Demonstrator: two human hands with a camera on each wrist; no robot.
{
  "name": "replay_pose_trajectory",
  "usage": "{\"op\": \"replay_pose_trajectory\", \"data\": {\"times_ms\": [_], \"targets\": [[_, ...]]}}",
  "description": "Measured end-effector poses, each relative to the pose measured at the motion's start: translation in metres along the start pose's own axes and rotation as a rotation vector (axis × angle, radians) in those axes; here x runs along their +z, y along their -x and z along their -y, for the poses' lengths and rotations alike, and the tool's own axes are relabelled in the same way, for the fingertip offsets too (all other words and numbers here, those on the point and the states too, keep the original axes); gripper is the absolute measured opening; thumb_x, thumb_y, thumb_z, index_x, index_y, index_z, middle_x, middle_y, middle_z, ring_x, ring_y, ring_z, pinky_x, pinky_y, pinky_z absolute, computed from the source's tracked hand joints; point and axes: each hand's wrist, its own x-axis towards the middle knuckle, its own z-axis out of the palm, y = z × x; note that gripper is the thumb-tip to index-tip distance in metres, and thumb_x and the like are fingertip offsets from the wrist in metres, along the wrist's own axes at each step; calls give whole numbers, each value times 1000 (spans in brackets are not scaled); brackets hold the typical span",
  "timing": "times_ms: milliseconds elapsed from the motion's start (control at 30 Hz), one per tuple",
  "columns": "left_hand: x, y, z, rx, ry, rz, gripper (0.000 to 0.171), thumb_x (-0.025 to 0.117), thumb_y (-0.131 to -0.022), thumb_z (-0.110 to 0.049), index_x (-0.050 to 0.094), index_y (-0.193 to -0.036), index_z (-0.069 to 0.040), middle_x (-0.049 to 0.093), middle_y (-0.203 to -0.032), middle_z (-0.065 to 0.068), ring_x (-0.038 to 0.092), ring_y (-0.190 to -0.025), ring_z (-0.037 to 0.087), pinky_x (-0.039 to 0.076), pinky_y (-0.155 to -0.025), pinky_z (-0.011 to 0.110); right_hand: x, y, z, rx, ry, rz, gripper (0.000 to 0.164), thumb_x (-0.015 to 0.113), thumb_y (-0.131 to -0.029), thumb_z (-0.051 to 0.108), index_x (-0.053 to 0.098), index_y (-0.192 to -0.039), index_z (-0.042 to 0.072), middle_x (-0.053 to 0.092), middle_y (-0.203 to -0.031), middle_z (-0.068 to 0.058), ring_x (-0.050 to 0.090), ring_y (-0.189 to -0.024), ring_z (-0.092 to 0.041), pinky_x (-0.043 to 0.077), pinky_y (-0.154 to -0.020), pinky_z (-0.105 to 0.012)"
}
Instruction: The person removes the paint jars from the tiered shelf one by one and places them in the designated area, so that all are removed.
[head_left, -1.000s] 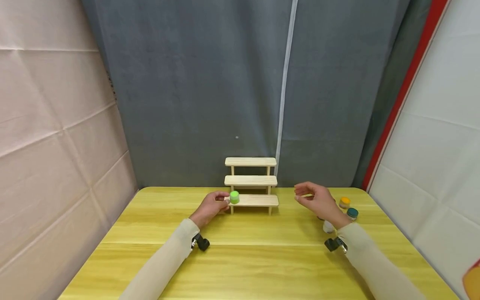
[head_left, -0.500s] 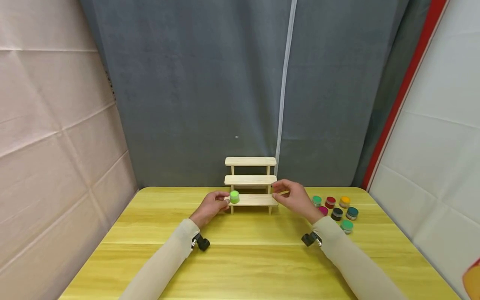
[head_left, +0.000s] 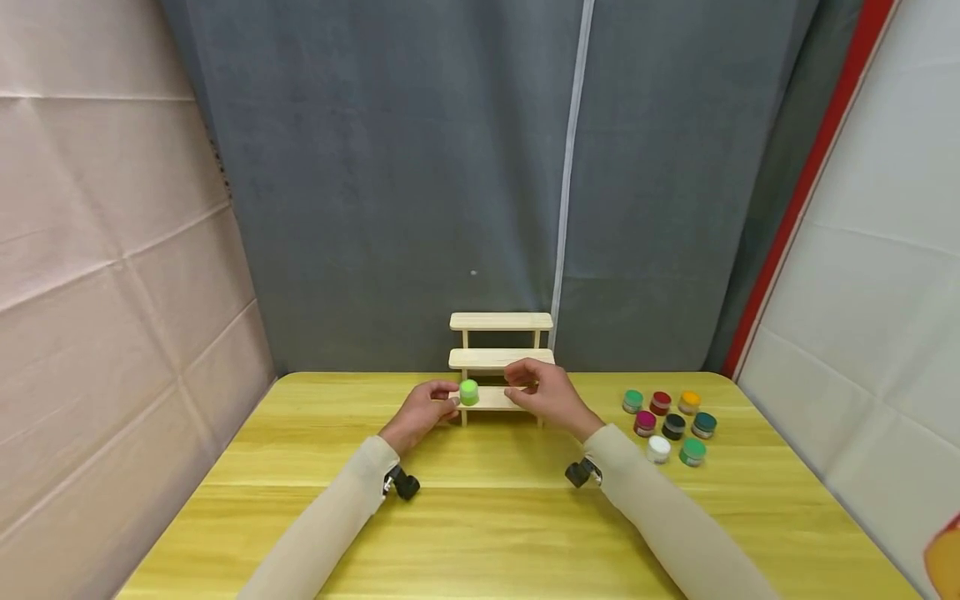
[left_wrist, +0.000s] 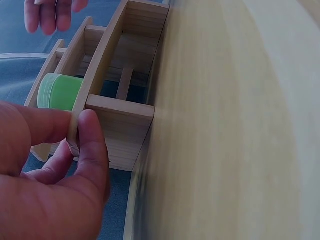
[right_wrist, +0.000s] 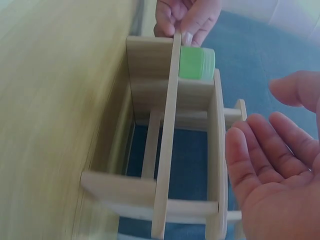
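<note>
A small light green jar (head_left: 468,392) stands at the left end of the lowest tier of a three-tier wooden display stand (head_left: 501,359). My left hand (head_left: 422,414) pinches that tier's left end right beside the jar. In the left wrist view the thumb lies on top of the board (left_wrist: 102,60) and the fingers are beneath it. My right hand (head_left: 551,396) is over the right part of the lowest tier, thumb and fingers apart. Its palm (right_wrist: 287,170) faces the stand in the right wrist view and holds nothing.
Several small jars with coloured lids stand grouped at the right of the table, among them a white one (head_left: 658,450), a black one (head_left: 673,427) and a yellow one (head_left: 689,403). A grey curtain (head_left: 375,208) hangs behind the table (head_left: 480,533).
My right hand has moved left, from near the grouped jars to over the stand's lowest tier, uncovering those jars. The left hand and the light green jar have stayed in place.
</note>
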Motion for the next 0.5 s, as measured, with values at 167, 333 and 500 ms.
{"op": "replay_pose_trajectory", "data": {"times_ms": [167,333,500], "targets": [[-1,-3,1,6,-4,-6,33,67,-101,-2,63,-133,3,62,-115,13,68,-96,19,64,-90,31,14,-9,7,16,-23,10,32,79,-94,14,72,-124,7,76,-121,-11,74,-111,-30,63,-96,-40],[-2,-2,1,8,-4,10,34,66,-102,-3,62,-135,2,62,-117,13,68,-99,19,64,-94,33,30,-18,9,30,-38,35,36,77,-95,12,70,-128,1,73,-127,-17,72,-117,-36,63,-99,-43],[-3,-2,2,8,-1,15,34,66,-102,-4,62,-135,3,62,-117,14,67,-98,18,63,-97,37,43,-23,6,60,-66,49,39,76,-95,8,66,-131,-4,70,-131,-22,69,-121,-36,62,-101,-45]]}}
